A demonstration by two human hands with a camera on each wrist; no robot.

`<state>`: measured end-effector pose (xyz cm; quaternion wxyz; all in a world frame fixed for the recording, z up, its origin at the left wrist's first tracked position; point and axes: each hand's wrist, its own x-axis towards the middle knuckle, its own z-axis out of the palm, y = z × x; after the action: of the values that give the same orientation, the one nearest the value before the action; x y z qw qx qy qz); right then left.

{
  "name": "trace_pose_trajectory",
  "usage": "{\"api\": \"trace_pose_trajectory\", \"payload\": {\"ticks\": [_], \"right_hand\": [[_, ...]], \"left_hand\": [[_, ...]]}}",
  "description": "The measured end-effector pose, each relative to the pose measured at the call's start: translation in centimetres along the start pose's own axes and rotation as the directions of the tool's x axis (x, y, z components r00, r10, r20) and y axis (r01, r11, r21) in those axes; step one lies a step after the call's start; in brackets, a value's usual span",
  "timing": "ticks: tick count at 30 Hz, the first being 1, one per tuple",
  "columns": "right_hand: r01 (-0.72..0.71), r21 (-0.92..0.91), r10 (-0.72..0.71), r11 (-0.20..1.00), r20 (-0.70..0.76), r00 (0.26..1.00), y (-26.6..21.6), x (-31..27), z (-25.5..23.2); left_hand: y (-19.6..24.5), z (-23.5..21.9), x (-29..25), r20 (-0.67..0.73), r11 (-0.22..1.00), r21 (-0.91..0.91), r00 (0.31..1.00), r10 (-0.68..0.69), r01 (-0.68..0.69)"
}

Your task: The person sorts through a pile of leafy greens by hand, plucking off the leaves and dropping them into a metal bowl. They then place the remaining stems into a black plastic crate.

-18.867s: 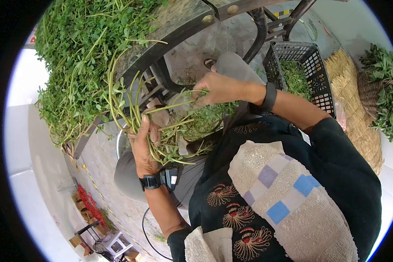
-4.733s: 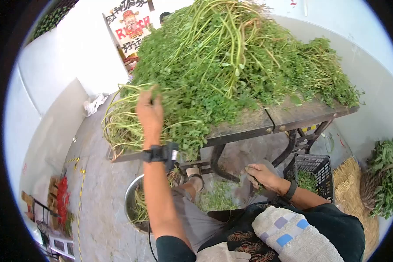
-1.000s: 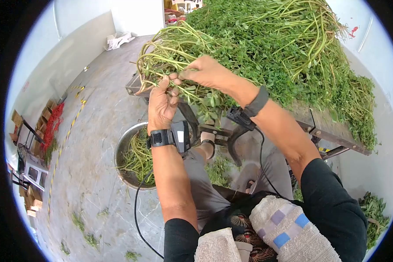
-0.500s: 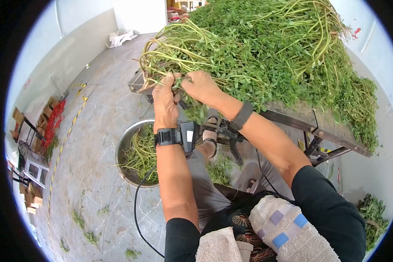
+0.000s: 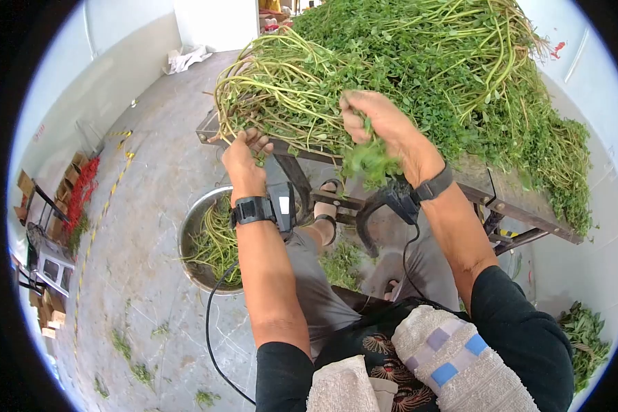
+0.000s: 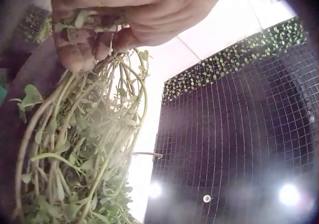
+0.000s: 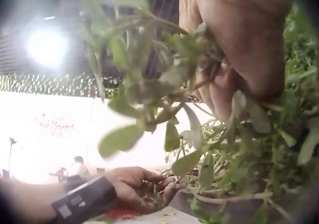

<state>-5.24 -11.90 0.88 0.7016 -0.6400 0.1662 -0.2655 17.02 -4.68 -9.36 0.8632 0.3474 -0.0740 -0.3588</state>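
Note:
Purslane [image 5: 398, 62] with long pale stems lies heaped on the dark table. My right hand [image 5: 384, 123] grips a leafy purslane sprig [image 5: 371, 163] above the table's front edge. In the right wrist view, rounded leaves [image 7: 122, 136] spread out from its curled fingers. At the table's left corner my left hand [image 5: 247, 159] pinches purslane stems at the end of the heap. The left wrist view shows small leaves [image 6: 77, 28] caught in the curled fingers and stems [image 6: 75, 109] hanging just below them.
A round metal basin [image 5: 187, 254] holding cut stems stands on the floor below left. Plant scraps [image 5: 142, 374] lie scattered there. A cable [image 5: 211, 343] runs beside the left arm. Leafy greens [image 5: 584, 340] stand at far right, and a towel [image 5: 460, 350] hangs over the chest.
My hands have drawn apart: the right moved up and right with the leafy sprig, the left slightly down and left. Earlier, both hands were together at the heap's left end.

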Motion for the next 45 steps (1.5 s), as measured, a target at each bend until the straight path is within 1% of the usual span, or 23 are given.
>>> {"api": "trace_pose_trajectory", "payload": {"ticks": [2, 4, 6, 8, 10, 11, 16, 18, 19, 20, 22, 24, 26, 27, 29, 30, 32, 34, 36, 38, 40, 44, 45], "right_hand": [[-0.083, -0.266, 0.042, 0.96, -0.155, 0.987, 0.8, -0.7, 0.1], [-0.114, -0.328, 0.056, 0.938, -0.182, 0.982, 0.6, -0.7, 0.0], [0.041, -0.619, -0.183, 0.784, -0.168, 0.969, -0.8, -0.1, 0.4], [0.028, -0.679, -0.196, 0.733, -0.172, 0.965, -2.1, 1.1, 0.4], [0.073, -0.842, -0.283, 0.534, -0.097, 0.954, -2.7, 2.4, 0.9], [0.216, -0.862, -0.37, 0.459, 0.036, 0.928, -1.7, 3.1, 0.5], [0.115, -0.941, -0.235, 0.319, 0.039, 0.971, 1.2, 1.1, 2.5], [0.07, -0.998, -0.297, 0.005, 0.065, 0.953, 2.7, 0.9, 2.8], [0.129, -0.977, -0.336, -0.17, 0.181, 0.925, 3.9, 1.5, 2.7], [0.116, -0.98, -0.335, -0.163, 0.166, 0.927, 4.2, 1.7, 2.9], [0.235, -0.909, -0.249, -0.343, 0.329, 0.911, 4.4, 2.3, 3.3], [0.213, -0.9, -0.204, -0.381, 0.306, 0.93, 4.6, 2.7, 3.0], [0.242, -0.93, -0.359, -0.277, 0.333, 0.872, 4.6, 2.3, 2.9], [0.247, -0.928, -0.358, -0.28, 0.339, 0.87, 4.5, 1.7, 3.0], [0.272, -0.956, -0.401, 0.111, 0.207, 0.892, 4.1, 0.0, 2.9], [0.273, -0.956, -0.398, 0.111, 0.209, 0.893, 3.3, -0.8, 2.8], [0.285, -0.797, -0.392, 0.532, 0.066, 0.918, 1.8, -2.5, 2.1], [0.295, -0.737, -0.413, 0.608, 0.024, 0.91, 0.5, -3.8, 1.1], [-0.005, -0.539, -0.131, 0.843, -0.214, 0.968, -2.3, -5.4, 0.9], [0.016, -0.481, -0.137, 0.876, -0.218, 0.966, -2.7, -6.0, -0.1], [0.148, -0.396, -0.255, 0.906, -0.231, 0.939, -2.7, -6.3, -0.9], [0.037, -0.366, -0.136, 0.93, -0.25, 0.959, -1.9, -6.6, -1.8], [0.072, -0.363, -0.164, 0.929, -0.229, 0.96, -1.7, -6.7, -1.5]], "left_hand": [[-0.1, 0.1, 0.0, -0.029, 0.998, 0.059, 0.999, -0.025, 0.026], [0.1, 0.7, -1.0, 0.077, 0.995, 0.102, 0.997, 0.005, -0.013], [0.3, 1.2, -1.2, 0.144, 0.997, 0.078, 0.99, 0.008, -0.02], [0.4, 1.8, -1.5, 0.209, 0.998, 0.052, 0.978, 0.006, -0.018], [0.5, 2.7, -1.7, 0.237, 1.0, 0.008, 0.972, 0.004, -0.006], [0.6, 3.1, -1.7, 0.229, 1.0, 0.008, 0.973, -0.01, 0.009], [0.6, 3.9, -0.6, 0.294, 1.0, -0.005, 0.955, 0.028, -0.028], [0.7, 4.2, -0.4, 0.299, 0.999, 0.04, 0.954, 0.013, -0.026], [0.7, 4.3, -0.4, 0.297, 0.999, 0.043, 0.955, -0.007, -0.006], [0.7, 4.5, -0.6, 0.301, 0.999, 0.052, 0.954, -0.02, 0.005], [0.8, 5.1, -1.1, 0.258, 1.0, 0.008, 0.966, -0.014, 0.012], [0.7, 5.0, -0.9, 0.305, 1.0, -0.024, 0.952, -0.003, 0.011], [1.0, 5.2, -1.0, 0.31, 0.995, -0.081, 0.951, -0.021, 0.049], [1.1, 5.4, -1.3, 0.306, 0.994, -0.088, 0.952, -0.031, 0.061], [1.6, 5.5, -2.0, 0.279, 0.994, -0.083, 0.959, -0.045, 0.071], [1.6, 5.4, -2.1, 0.254, 0.993, -0.079, 0.965, -0.06, 0.083], [1.4, 5.0, -2.2, 0.233, 0.999, 0.014, 0.972, -0.034, 0.031], [1.3, 4.5, -1.9, 0.229, 0.993, 0.116, 0.973, -0.008, -0.019], [1.4, 3.9, -1.6, 0.372, 0.995, 0.1, 0.926, -0.067, 0.031], [1.8, 3.7, -2.3, 0.437, 0.997, 0.07, 0.897, -0.067, 0.041], [2.5, 3.5, -3.5, 0.533, 0.96, -0.159, 0.839, -0.114, 0.231], [3.1, 2.2, -3.6, 0.653, 0.887, -0.274, 0.749, -0.113, 0.373], [3.1, 2.1, -3.6, 0.645, 0.898, -0.246, 0.753, -0.13, 0.365]]}}
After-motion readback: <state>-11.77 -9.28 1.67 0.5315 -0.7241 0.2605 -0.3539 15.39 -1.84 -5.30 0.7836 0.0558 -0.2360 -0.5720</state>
